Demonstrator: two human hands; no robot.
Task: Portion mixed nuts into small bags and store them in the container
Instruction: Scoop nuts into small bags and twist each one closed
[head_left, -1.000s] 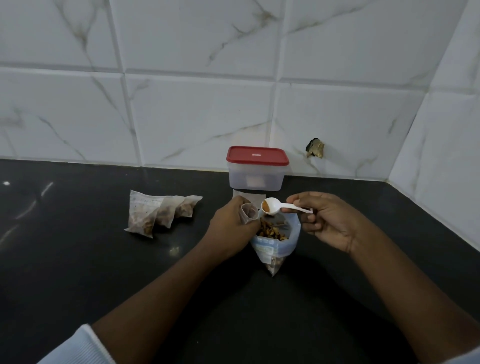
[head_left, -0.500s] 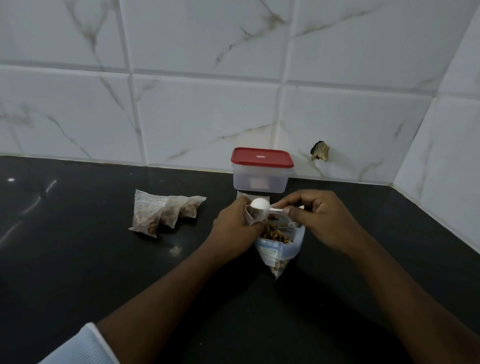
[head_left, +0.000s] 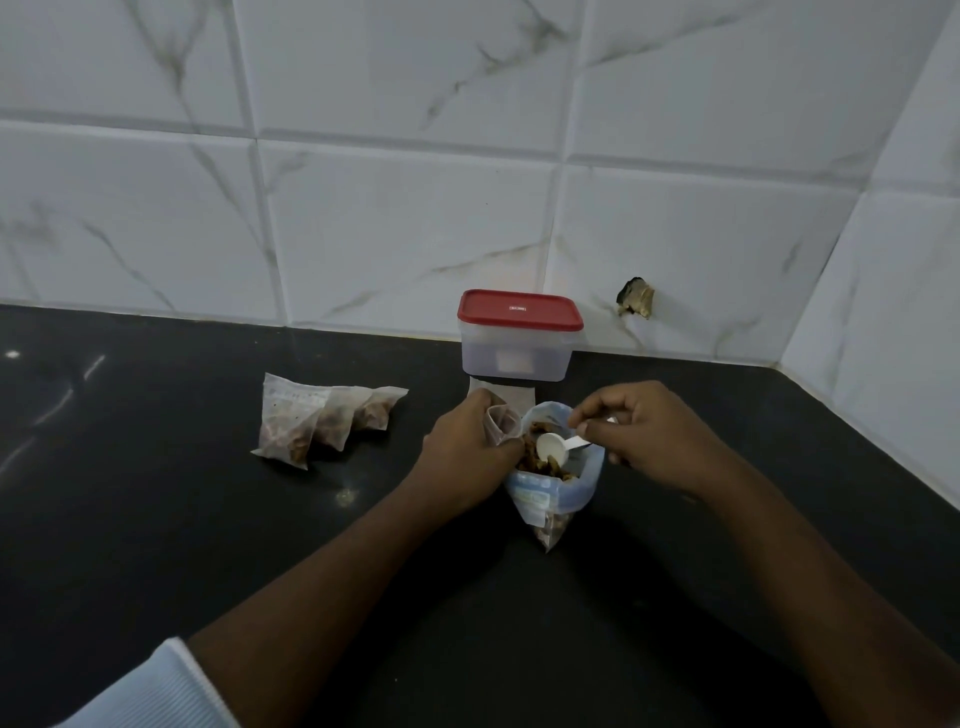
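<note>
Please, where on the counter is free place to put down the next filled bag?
Bare counter lies left of the filled bags, and between the right hand and the right wall. Crowded before the container: left hand, small bag, nut bag, scoop.

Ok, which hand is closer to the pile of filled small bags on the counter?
Left. The left hand is just right of the filled small bags, holding an open small bag; the right hand is farther right, across the big nut bag, holding a scoop.
</note>
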